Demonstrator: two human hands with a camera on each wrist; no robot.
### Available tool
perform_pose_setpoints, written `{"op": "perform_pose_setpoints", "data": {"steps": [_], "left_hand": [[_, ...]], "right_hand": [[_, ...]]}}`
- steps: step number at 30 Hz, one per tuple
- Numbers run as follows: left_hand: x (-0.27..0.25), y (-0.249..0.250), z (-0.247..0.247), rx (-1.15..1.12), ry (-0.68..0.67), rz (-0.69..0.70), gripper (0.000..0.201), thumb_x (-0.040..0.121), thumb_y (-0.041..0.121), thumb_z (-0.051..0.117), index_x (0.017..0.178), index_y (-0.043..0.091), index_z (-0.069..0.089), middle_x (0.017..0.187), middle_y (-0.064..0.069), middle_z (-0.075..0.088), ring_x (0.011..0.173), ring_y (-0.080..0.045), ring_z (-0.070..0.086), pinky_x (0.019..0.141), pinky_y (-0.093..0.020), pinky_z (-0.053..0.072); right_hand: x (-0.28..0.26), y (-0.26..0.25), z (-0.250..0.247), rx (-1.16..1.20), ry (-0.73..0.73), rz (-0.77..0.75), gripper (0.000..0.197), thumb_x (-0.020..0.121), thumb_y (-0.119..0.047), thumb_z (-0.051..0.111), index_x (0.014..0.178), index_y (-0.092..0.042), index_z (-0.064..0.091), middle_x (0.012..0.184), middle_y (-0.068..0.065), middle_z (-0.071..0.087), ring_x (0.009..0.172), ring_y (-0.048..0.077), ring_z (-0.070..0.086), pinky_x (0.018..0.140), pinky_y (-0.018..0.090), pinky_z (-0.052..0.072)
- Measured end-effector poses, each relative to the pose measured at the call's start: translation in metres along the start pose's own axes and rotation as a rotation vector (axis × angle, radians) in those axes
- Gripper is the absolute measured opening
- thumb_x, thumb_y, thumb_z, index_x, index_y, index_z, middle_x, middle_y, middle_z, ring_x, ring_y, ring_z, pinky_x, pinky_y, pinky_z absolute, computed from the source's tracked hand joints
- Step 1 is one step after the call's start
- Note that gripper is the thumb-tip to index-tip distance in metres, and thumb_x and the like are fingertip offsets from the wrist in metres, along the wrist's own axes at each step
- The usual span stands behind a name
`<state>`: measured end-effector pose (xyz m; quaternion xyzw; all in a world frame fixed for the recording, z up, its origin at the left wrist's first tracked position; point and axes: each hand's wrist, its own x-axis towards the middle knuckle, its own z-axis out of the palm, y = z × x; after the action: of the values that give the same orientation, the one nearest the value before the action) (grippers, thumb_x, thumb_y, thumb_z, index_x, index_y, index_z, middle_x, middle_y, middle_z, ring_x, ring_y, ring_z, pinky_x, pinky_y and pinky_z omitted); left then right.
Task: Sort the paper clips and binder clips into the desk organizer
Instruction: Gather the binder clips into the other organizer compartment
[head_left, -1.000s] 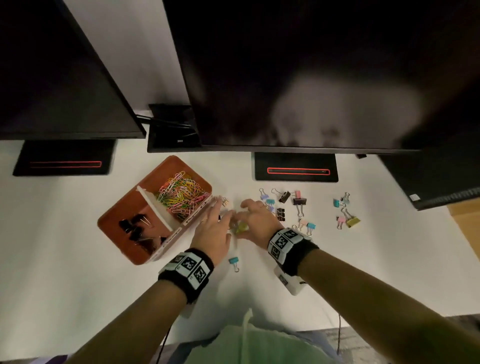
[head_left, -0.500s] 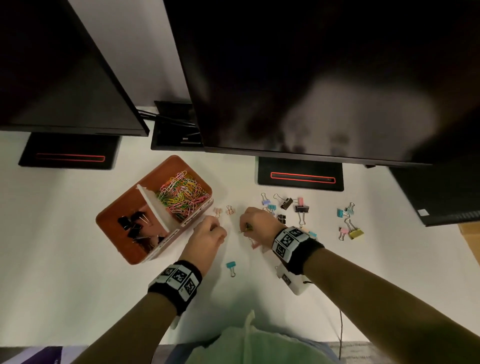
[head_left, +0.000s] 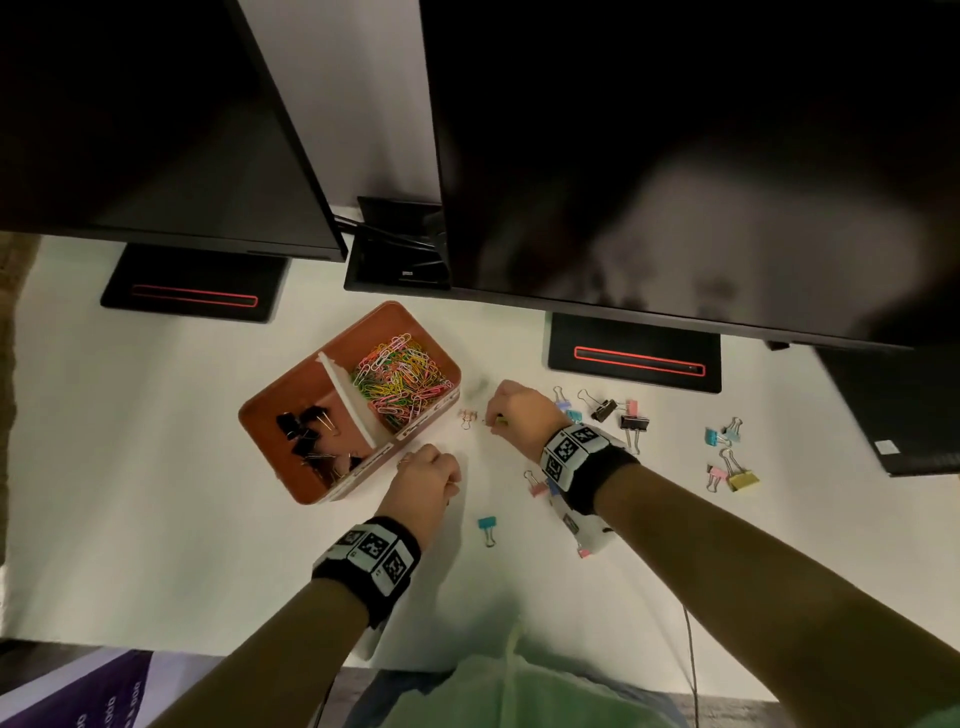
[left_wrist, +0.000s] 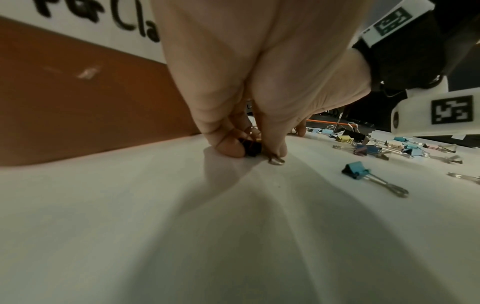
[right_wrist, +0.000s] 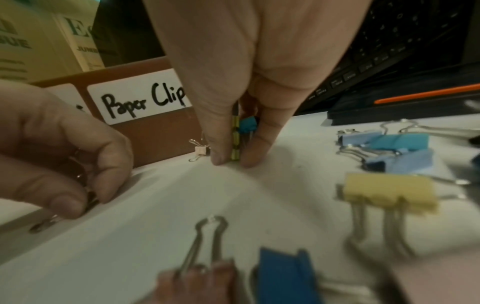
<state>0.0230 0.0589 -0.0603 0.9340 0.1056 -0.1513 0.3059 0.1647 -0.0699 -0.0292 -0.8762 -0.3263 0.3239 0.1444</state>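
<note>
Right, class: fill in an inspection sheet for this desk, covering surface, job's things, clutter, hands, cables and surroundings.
Surface: white desk.
Job's things: brown organizer, paper clips in one half, black binder clips in the other; coloured binder clips loose on the desk.
Clutter: nothing seen.
Hands: left hand pinches a small black clip; right hand pinches small clips.
Cables: thin cable at the desk edge.
Surroundings: dark monitors.

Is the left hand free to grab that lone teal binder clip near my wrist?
Probably not yet: the left hand already pinches a black binder clip. The teal binder clip lies unobstructed on the desk.
</note>
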Motion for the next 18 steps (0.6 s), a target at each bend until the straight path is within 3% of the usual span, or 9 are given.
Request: {"op": "perform_pose_setpoints", "data": {"steps": [4, 7, 9, 13, 15, 18], "left_hand": [[-0.005, 0.001, -0.003, -0.039, -0.025, -0.021, 0.014, 0.084, -0.001, 0.055, 0.089, 0.01, 0.062, 0.092, 0.0, 0.049, 0.084, -0.018, 0.051, 0.065, -0.013, 0.042], [-0.015, 0.012, -0.018, -0.082, -0.05, -0.002, 0.007, 0.083, 0.005, 0.061, 0.087, 0.01, 0.063, 0.088, -0.001, 0.053, 0.082, -0.018, 0.055, 0.074, -0.027, 0.05], [-0.027, 0.023, -0.035, -0.138, -0.012, 0.061, 0.006, 0.081, 0.008, 0.065, 0.086, 0.01, 0.064, 0.085, 0.003, 0.053, 0.077, -0.013, 0.055, 0.075, -0.023, 0.048], [-0.057, 0.035, -0.091, -0.25, 0.21, 0.138, 0.008, 0.078, 0.011, 0.069, 0.083, 0.015, 0.064, 0.082, 0.009, 0.054, 0.073, -0.002, 0.056, 0.068, -0.006, 0.041], [-0.067, 0.025, -0.123, -0.271, 0.355, 0.109, 0.01, 0.076, 0.009, 0.071, 0.081, 0.015, 0.065, 0.082, 0.008, 0.057, 0.076, -0.003, 0.057, 0.068, -0.007, 0.042], [-0.071, -0.01, -0.156, -0.313, 0.513, -0.049, 0.016, 0.077, 0.007, 0.069, 0.079, 0.021, 0.063, 0.083, 0.004, 0.061, 0.076, -0.005, 0.057, 0.07, -0.016, 0.047]], "right_hand": [[-0.012, 0.004, 0.007, -0.016, 0.014, -0.027, 0.017, 0.088, -0.008, 0.052, 0.099, -0.007, 0.065, 0.109, 0.012, 0.059, 0.099, 0.027, 0.058, 0.091, 0.034, 0.047], [-0.027, 0.005, 0.008, -0.005, 0.023, -0.063, 0.017, 0.088, -0.009, 0.054, 0.1, -0.008, 0.066, 0.108, 0.01, 0.061, 0.099, 0.025, 0.058, 0.089, 0.029, 0.046], [-0.037, -0.002, 0.003, 0.019, 0.057, -0.116, 0.017, 0.086, -0.009, 0.056, 0.098, -0.008, 0.068, 0.106, 0.01, 0.063, 0.097, 0.024, 0.059, 0.088, 0.029, 0.047], [-0.05, -0.042, -0.014, 0.116, 0.142, -0.31, 0.012, 0.081, -0.007, 0.063, 0.09, -0.008, 0.07, 0.1, 0.01, 0.065, 0.091, 0.023, 0.061, 0.085, 0.028, 0.047], [-0.05, -0.074, -0.021, 0.154, 0.145, -0.433, 0.01, 0.078, -0.005, 0.066, 0.087, -0.006, 0.07, 0.098, 0.011, 0.065, 0.089, 0.024, 0.061, 0.082, 0.028, 0.047], [-0.036, -0.128, -0.021, 0.168, 0.115, -0.58, 0.011, 0.077, -0.003, 0.068, 0.087, -0.005, 0.07, 0.097, 0.012, 0.064, 0.089, 0.025, 0.062, 0.082, 0.033, 0.05]]}}
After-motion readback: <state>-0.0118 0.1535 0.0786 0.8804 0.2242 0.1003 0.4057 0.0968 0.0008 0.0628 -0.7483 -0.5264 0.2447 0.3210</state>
